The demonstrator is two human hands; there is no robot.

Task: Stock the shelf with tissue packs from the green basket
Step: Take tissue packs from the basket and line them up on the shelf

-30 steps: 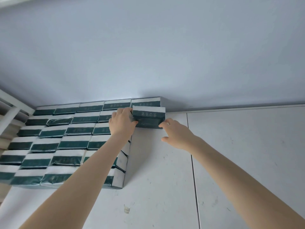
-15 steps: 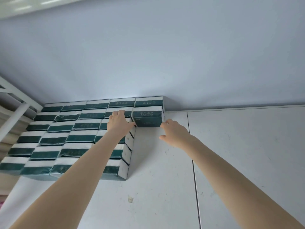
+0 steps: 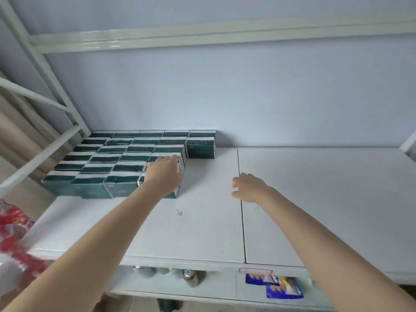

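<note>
The tissue packs (image 3: 126,163) sit in a tight block at the left rear of the shelf (image 3: 315,199). Their rows run back to the wall, and each pack's long axis lies left to right. A fifth column has only begun on the block's right side. Its end pack (image 3: 201,147) stands in the second row from the wall, with bare shelf in front of it.

Our left hand (image 3: 165,174) reaches over the block's right edge, fingers straight and gripping nothing. The blur leaves us unsure whether it rests on the packs or hovers just above them. Our right hand (image 3: 247,186) hangs over the bare shelf, apart from the block to its right, fingers loosely curled and empty.

We cannot see the green basket here, so we judge that both hands must come back for another pack. The open slot lies directly in front of the end pack, just right of our left fingertips, so the left hand is nearer to it. A new pack should go in with its long axis left to right, against the block's side and the end pack's front face.
</note>
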